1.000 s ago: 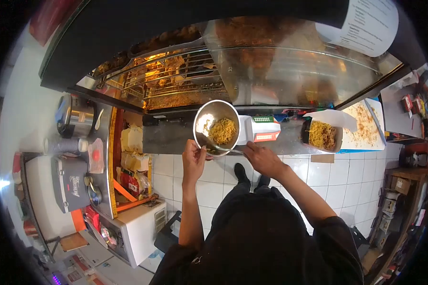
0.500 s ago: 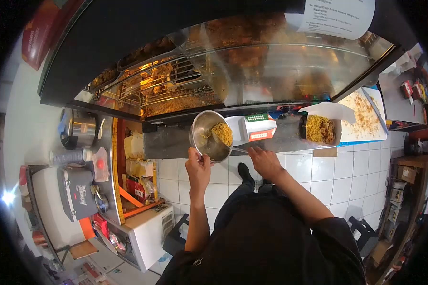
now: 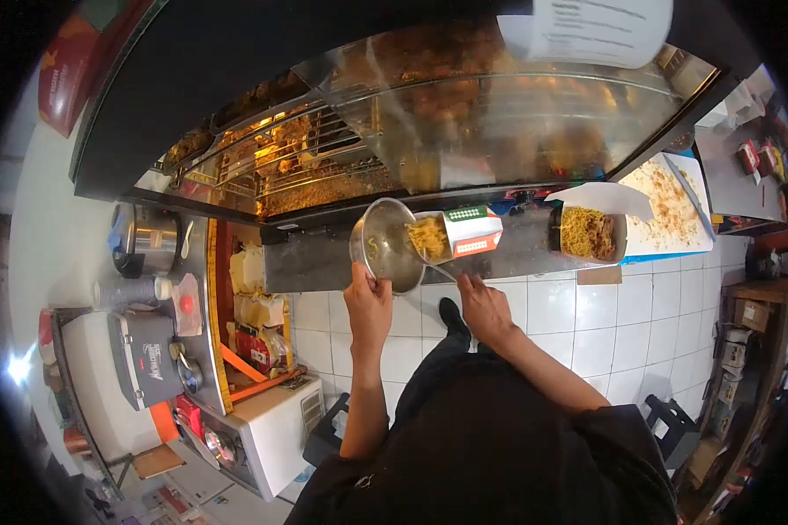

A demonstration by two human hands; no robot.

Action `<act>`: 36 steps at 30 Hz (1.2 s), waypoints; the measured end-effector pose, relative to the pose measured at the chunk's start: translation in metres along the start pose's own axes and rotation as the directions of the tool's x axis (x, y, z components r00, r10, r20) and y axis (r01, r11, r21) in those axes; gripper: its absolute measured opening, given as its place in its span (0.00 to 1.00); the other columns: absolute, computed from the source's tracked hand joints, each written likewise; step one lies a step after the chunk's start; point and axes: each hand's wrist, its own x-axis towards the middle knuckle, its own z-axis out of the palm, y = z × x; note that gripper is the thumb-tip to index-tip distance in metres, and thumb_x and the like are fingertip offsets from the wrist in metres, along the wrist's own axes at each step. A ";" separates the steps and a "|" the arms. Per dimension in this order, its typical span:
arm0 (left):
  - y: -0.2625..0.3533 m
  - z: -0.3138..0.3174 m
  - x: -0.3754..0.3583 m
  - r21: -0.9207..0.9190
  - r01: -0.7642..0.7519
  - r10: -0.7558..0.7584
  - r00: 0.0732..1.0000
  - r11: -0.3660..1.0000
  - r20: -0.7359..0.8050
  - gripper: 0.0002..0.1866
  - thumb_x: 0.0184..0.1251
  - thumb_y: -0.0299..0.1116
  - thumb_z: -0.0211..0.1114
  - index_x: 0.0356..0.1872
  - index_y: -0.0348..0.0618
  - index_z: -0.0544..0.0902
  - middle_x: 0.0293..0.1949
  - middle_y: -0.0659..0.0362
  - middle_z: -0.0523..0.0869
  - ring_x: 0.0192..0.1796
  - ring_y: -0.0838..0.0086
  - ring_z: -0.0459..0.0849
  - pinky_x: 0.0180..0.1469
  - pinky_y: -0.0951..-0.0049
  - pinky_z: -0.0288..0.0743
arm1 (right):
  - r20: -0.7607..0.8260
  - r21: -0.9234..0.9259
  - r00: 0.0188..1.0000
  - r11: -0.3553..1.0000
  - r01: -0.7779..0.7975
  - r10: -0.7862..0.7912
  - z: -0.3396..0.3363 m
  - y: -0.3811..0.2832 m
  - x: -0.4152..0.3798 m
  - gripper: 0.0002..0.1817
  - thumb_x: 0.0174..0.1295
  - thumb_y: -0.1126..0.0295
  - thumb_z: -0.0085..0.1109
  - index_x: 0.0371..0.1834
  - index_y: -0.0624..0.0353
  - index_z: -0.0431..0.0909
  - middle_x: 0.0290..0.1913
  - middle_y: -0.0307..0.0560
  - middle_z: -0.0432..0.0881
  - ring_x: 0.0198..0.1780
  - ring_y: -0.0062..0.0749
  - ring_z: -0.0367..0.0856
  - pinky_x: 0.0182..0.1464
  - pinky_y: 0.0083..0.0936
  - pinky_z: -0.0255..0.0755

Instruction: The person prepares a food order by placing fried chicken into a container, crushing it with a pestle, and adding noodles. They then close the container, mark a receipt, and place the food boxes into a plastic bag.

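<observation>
My left hand (image 3: 369, 296) grips the near rim of a steel mixing bowl (image 3: 389, 261), which is tilted to the right. In my right hand (image 3: 485, 306) is the thin handle of a metal utensil (image 3: 441, 270); its head is hidden among the noodles. Yellow noodles (image 3: 427, 236) lie across the bowl's right rim and into the mouth of a white takeaway box (image 3: 473, 234) with green and orange panels. Farther right stands an open takeaway box (image 3: 622, 229) with noodles and brown pieces of food inside.
A glass-fronted food warmer (image 3: 429, 114) rises behind the dark counter (image 3: 315, 262). On the right, a cutting board (image 3: 661, 206) carries crumbs and a knife (image 3: 692, 197). A steel pot (image 3: 151, 238) and a grey case (image 3: 140, 360) are on the left.
The bowl has tipped farther right, and its noodles have slid over the rim into the takeaway box's mouth. My right hand has shifted slightly down with the utensil.
</observation>
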 end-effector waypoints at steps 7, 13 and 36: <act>-0.018 0.003 0.000 0.090 -0.099 0.100 0.995 0.991 -0.011 0.24 0.65 0.25 0.62 0.62 0.30 0.73 0.49 0.35 0.84 0.54 0.43 0.83 0.56 0.50 0.75 | 0.022 0.074 0.986 0.984 0.160 -0.162 0.012 -0.010 0.005 0.12 0.64 0.77 0.49 0.50 0.62 0.70 0.40 0.60 0.82 0.35 0.56 0.86 0.34 0.47 0.80; -0.023 -0.005 -0.006 0.102 -0.063 0.070 0.996 0.993 -0.060 0.24 0.63 0.24 0.60 0.61 0.30 0.74 0.47 0.34 0.84 0.50 0.42 0.84 0.52 0.49 0.76 | -0.041 0.020 0.997 0.998 0.062 -0.062 0.011 0.008 0.012 0.11 0.63 0.77 0.49 0.49 0.63 0.70 0.39 0.58 0.81 0.35 0.56 0.85 0.33 0.47 0.79; -0.035 -0.010 -0.006 0.067 -0.112 0.117 0.991 0.991 -0.063 0.18 0.64 0.25 0.61 0.54 0.32 0.76 0.36 0.39 0.85 0.36 0.49 0.86 0.40 0.53 0.77 | 0.057 0.033 0.991 0.992 0.123 -0.125 0.030 -0.021 0.005 0.18 0.63 0.76 0.50 0.57 0.63 0.67 0.44 0.60 0.80 0.34 0.58 0.86 0.33 0.47 0.81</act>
